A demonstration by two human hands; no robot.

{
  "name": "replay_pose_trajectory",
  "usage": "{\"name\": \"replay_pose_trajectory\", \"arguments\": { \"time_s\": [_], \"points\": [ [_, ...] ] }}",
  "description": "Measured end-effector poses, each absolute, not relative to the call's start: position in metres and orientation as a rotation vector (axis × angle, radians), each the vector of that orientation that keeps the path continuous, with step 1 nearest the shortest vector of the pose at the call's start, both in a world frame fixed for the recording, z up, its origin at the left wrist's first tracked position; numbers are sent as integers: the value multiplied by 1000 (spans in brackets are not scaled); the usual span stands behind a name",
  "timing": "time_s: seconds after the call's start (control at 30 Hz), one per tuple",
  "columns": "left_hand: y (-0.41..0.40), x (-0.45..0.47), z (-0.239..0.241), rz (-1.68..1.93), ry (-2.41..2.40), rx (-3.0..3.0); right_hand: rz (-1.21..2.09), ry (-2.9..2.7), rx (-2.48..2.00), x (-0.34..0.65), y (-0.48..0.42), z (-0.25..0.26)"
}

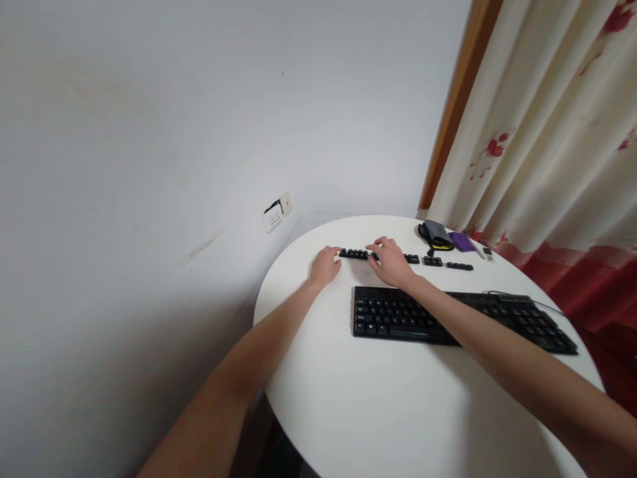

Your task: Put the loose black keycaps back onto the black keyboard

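In the head view, a row of small black key-like pieces (353, 253) lies on the white round counter (318, 378), running from the centre of the frame toward the right. The work in hand appears to be the setting out or straightening of this row.

The left hand (326, 265), at the centre, has its fingers curled with the tips at the row's left end; whether they pinch the end piece or only press against it, I cannot tell. The right hand (391, 263), just right of centre, covers part of the row. Its thumb and forefinger stand apart at a dark piece near a break in the line, and whether they grip it is too small to tell.

As for progress, the pieces already lie roughly in line, in separate groups. To the right of the right hand come a short group (432, 261) and an end group (459, 266), both untouched, with gaps between them. The black keyboard (385, 315) lies nearer the viewer, below the row in the frame, partly hidden by the right forearm. The pieces are apart from it, so if they belong to it, refitting is not yet done. Whether its top edge lacks keys is unclear. The handling of the row itself looks unfinished, since both hands are at it.
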State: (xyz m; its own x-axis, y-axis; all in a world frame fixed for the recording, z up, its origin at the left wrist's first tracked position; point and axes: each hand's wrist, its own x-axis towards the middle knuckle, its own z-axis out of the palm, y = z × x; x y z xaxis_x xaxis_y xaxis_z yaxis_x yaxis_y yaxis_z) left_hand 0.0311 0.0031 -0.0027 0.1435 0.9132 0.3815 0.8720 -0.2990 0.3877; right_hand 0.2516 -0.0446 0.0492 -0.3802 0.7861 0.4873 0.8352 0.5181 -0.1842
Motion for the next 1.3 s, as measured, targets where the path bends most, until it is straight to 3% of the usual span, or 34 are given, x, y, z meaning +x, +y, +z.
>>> {"name": "replay_pose_trajectory", "arguments": {
  "time_s": [0.43,1.17,1.3],
  "points": [
    [19,25,-10,853,1787,2387,-313,-2509,-1368,198,23,22],
    [6,31,-1,905,1545,2227,57,-2340,-1442,204,-4,24],
    [-7,34,5,905,1436,2156,290,-2160,-1317,229,-26,22]
  ]
}}
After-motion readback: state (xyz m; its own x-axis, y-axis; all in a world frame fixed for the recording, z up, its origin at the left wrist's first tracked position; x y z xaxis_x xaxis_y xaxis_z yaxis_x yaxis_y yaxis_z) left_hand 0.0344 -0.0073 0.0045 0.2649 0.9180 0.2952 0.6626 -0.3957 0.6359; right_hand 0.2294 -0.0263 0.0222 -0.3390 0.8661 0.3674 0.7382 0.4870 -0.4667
